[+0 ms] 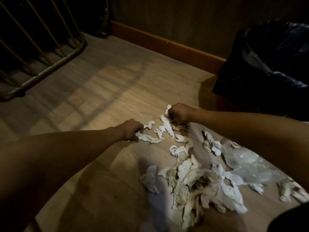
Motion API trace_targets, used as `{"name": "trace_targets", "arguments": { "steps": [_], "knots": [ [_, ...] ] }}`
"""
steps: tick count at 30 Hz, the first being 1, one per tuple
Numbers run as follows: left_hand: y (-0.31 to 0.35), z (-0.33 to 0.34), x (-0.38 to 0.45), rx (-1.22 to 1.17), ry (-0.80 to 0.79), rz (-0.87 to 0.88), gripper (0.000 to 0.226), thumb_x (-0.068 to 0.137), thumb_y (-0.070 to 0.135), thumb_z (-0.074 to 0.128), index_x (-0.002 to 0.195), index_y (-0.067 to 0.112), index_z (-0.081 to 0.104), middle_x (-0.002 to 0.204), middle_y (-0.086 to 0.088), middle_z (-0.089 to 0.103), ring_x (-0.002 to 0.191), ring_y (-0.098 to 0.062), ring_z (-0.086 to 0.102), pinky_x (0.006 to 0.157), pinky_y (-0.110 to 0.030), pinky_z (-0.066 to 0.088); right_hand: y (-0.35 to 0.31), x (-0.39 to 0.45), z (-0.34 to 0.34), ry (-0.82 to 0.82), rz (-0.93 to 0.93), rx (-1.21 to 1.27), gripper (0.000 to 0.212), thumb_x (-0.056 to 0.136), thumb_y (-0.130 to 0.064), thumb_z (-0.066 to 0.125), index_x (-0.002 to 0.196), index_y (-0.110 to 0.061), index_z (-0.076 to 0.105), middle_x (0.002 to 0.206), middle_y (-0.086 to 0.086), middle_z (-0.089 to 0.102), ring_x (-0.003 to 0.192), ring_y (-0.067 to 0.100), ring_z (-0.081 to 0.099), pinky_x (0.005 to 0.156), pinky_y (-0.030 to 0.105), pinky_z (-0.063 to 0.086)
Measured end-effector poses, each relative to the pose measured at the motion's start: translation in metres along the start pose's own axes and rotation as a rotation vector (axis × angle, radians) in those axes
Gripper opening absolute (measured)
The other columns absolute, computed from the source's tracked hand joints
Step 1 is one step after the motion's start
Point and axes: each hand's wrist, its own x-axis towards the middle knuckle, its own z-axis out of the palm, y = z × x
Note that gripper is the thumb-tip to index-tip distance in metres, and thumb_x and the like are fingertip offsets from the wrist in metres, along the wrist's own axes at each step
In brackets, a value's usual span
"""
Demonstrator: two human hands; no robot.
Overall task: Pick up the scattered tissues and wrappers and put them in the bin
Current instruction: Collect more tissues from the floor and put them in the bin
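Crumpled white tissues lie scattered on a wooden floor. My left hand (pixel 131 130) is closed around the end of a twisted tissue strip (pixel 150 138). My right hand (pixel 178 113) is clenched on another tissue strip (pixel 164 125) at the far end of the mess. A large heap of soiled tissues (pixel 192 180) lies nearer to me, with a clear plastic wrapper (pixel 250 164) to its right. The bin with a black liner bag (pixel 270 61) stands at the upper right, beyond my right forearm.
A metal frame with bars (pixel 41 47) stands at the upper left. A wooden skirting board (pixel 167 46) runs along the dark wall behind. Bare floor (pixel 100 91) stretches to the left of the tissues.
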Motion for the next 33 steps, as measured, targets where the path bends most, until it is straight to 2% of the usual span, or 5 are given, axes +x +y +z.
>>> {"name": "trace_targets", "arguments": {
  "steps": [5, 10, 16, 23, 33],
  "knots": [
    [0.023, -0.017, 0.018, -0.281, 0.258, 0.083, 0.034, 0.070, 0.040, 0.084, 0.092, 0.016, 0.075, 0.081, -0.002, 0.063, 0.081, -0.019, 0.062, 0.069, -0.024, 0.040, 0.023, -0.023, -0.016, 0.033, 0.082, 0.046, 0.026, 0.082, -0.018, 0.071, 0.105, -0.018, 0.060, 0.099, 0.007, 0.066, 0.087, 0.027, 0.061, 0.070, 0.034, 0.050],
    [0.055, -0.016, 0.039, -0.134, 0.232, 0.249, 0.033, 0.060, 0.047, 0.087, 0.084, 0.026, 0.078, 0.141, -0.003, 0.042, 0.131, -0.027, 0.031, 0.108, -0.035, 0.035, 0.041, -0.066, -0.012, -0.200, 0.168, 0.006, 0.036, 0.082, -0.017, 0.071, 0.113, -0.019, 0.053, 0.101, 0.004, 0.059, 0.090, 0.024, 0.058, 0.069, 0.034, 0.051],
    [0.089, -0.005, 0.059, 0.013, 0.065, 0.395, 0.028, 0.077, 0.039, 0.078, 0.094, 0.018, 0.071, 0.149, -0.005, 0.042, 0.132, -0.031, 0.040, 0.103, -0.036, 0.037, 0.053, -0.126, 0.014, -0.306, 0.134, 0.016, 0.080, 0.067, -0.080, 0.064, 0.122, -0.027, 0.041, 0.114, 0.003, 0.047, 0.094, 0.023, 0.054, 0.073, 0.036, 0.050],
    [0.094, -0.001, 0.047, 0.035, 0.050, 0.330, 0.033, 0.077, 0.025, 0.076, 0.096, 0.017, 0.051, 0.084, -0.003, 0.057, 0.078, -0.026, 0.054, 0.064, -0.034, 0.041, 0.049, -0.137, 0.041, -0.233, 0.025, -0.015, 0.046, 0.081, -0.024, 0.074, 0.121, -0.016, 0.053, 0.116, 0.011, 0.056, 0.100, 0.028, 0.058, 0.077, 0.036, 0.050],
    [0.090, 0.001, -0.022, 0.134, -0.038, 0.349, 0.033, 0.082, 0.026, 0.067, 0.113, 0.015, 0.065, 0.098, -0.013, 0.058, 0.094, -0.035, 0.058, 0.076, -0.032, 0.042, 0.003, -0.130, 0.030, -0.215, -0.119, -0.045, 0.047, 0.088, -0.020, 0.064, 0.134, -0.019, 0.052, 0.116, 0.011, 0.051, 0.095, 0.030, 0.057, 0.074, 0.031, 0.045]
  ]
}}
